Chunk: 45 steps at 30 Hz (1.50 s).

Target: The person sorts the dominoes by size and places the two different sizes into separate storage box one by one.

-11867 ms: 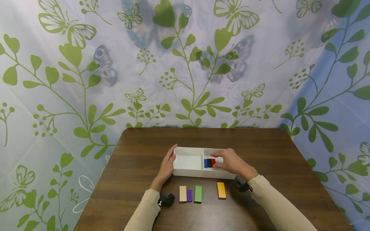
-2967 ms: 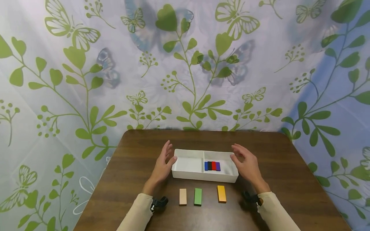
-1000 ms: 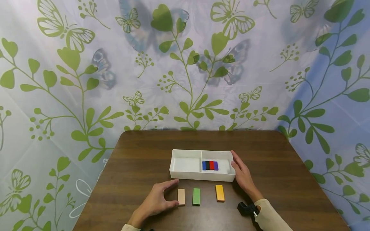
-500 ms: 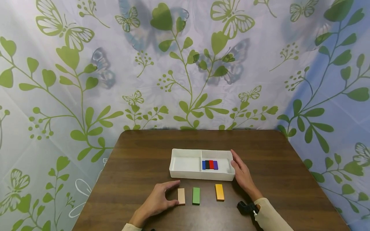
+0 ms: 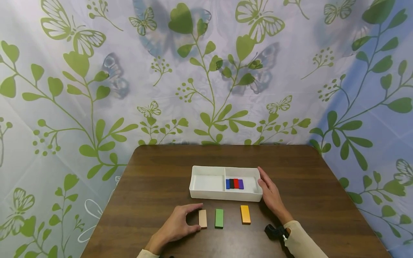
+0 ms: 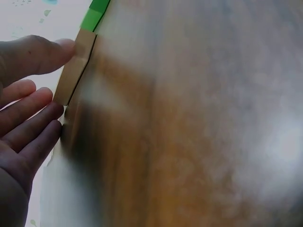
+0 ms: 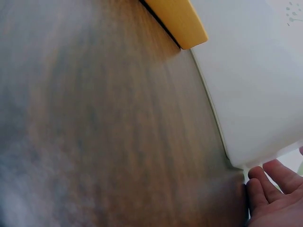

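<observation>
Head view: the left hand [image 5: 176, 224] has been brought to the beige block [image 5: 202, 219], now within grasp, its fingers released, like those of the right hand [image 5: 271, 192].

We have one block [image 5: 202, 219] between the thumb and fingers of our left hand [image 5: 176, 224]; right of these lie a second block [image 5: 219, 218], then a third block [image 5: 245, 215]. Behind all three stands the tray [image 5: 208, 183], its right end against the fingers of our right hand [image 5: 272, 195], four blocks [image 5: 234, 184] in its right compartment [image 5: 251, 184].
</observation>
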Motion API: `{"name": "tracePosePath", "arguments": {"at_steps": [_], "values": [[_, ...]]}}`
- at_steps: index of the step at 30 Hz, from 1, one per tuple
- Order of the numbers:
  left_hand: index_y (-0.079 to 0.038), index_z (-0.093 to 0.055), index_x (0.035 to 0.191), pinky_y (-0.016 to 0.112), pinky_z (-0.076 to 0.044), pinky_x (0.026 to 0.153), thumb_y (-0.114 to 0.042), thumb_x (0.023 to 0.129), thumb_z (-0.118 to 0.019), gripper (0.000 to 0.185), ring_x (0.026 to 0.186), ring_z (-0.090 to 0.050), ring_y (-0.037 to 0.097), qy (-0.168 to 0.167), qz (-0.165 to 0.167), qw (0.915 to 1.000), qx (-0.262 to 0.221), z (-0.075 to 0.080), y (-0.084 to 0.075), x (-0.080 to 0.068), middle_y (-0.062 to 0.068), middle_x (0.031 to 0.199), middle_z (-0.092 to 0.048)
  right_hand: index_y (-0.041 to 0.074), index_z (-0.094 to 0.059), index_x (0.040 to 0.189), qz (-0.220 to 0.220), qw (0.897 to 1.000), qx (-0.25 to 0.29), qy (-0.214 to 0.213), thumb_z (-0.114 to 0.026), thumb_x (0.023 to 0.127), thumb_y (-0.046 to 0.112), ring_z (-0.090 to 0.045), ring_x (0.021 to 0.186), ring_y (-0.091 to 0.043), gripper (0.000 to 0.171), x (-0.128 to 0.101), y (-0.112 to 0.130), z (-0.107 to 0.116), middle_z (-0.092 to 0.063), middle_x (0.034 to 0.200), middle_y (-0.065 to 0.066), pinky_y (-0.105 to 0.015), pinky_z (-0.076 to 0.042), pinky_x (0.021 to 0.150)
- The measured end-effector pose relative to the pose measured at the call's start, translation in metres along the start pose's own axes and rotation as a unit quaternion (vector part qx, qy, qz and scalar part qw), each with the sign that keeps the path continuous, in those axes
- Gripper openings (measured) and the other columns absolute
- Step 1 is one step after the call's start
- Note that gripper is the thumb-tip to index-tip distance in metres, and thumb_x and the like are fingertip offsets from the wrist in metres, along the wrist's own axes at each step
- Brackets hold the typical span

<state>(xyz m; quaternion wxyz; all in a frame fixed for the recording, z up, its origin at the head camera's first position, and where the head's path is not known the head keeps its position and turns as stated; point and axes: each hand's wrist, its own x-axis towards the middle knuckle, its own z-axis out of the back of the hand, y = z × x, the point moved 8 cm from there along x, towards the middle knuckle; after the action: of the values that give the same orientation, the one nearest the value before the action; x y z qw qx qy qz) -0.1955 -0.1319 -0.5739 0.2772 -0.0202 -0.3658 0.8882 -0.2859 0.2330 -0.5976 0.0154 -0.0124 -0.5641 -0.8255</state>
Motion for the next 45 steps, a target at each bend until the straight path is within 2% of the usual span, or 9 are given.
{"name": "tracePosePath", "arguments": {"at_steps": [10, 28, 37, 43, 45], "values": [[-0.008, -0.068, 0.147, 0.044, -0.057, 0.113, -0.016, 0.085, -0.094, 0.068, 0.134, -0.07, 0.024, 0.004, -0.003, 1.0, 0.002, 0.0, -0.003, 0.001, 0.003, 0.144, -0.073, 0.028, -0.027, 0.176, 0.0, 1.0, -0.009, -0.004, -0.043, 0.12, 0.032, -0.018, 0.17, -0.041, 0.059, 0.001, -0.003, 0.001, -0.022, 0.184, -0.008, -0.069, -0.016, 0.133], [-0.005, -0.072, 0.141, 0.042, -0.06, 0.109, -0.013, 0.086, -0.094, 0.06, 0.129, -0.073, 0.024, -0.012, -0.02, 0.9997, 0.005, 0.004, -0.004, 0.002, 0.005, 0.138, -0.077, 0.029, -0.026, 0.176, -0.007, 1.0, -0.014, -0.006, -0.042, 0.12, 0.03, -0.018, 0.17, -0.041, 0.058, 0.001, -0.004, 0.001, -0.021, 0.184, -0.008, -0.07, -0.016, 0.133], [-0.002, -0.073, 0.139, 0.039, -0.061, 0.106, -0.011, 0.087, -0.092, 0.056, 0.127, -0.074, 0.025, -0.011, -0.027, 0.9992, -0.027, 0.024, -0.008, 0.004, 0.005, 0.137, -0.078, 0.029, -0.027, 0.176, -0.003, 1.0, -0.015, -0.004, -0.042, 0.12, 0.032, -0.018, 0.17, -0.041, 0.058, 0.001, -0.003, 0.002, -0.021, 0.184, -0.007, -0.07, -0.016, 0.133], [-0.004, -0.074, 0.138, 0.039, -0.061, 0.107, -0.009, 0.087, -0.092, 0.054, 0.124, -0.076, 0.027, -0.008, -0.011, 0.9977, -0.067, 0.045, -0.013, 0.008, 0.004, 0.137, -0.078, 0.029, -0.027, 0.176, -0.007, 1.0, -0.011, -0.007, -0.043, 0.12, 0.031, -0.018, 0.17, -0.04, 0.058, 0.001, -0.004, 0.001, -0.021, 0.184, -0.006, -0.069, -0.016, 0.134], [-0.005, -0.075, 0.137, 0.038, -0.061, 0.107, -0.008, 0.087, -0.093, 0.053, 0.124, -0.076, 0.027, -0.014, -0.016, 0.9969, -0.076, 0.052, -0.016, 0.011, 0.004, 0.136, -0.078, 0.029, -0.027, 0.176, -0.007, 1.0, -0.011, -0.007, -0.043, 0.12, 0.031, -0.018, 0.17, -0.04, 0.058, 0.001, -0.004, 0.001, -0.021, 0.184, -0.006, -0.069, -0.016, 0.134]]}}
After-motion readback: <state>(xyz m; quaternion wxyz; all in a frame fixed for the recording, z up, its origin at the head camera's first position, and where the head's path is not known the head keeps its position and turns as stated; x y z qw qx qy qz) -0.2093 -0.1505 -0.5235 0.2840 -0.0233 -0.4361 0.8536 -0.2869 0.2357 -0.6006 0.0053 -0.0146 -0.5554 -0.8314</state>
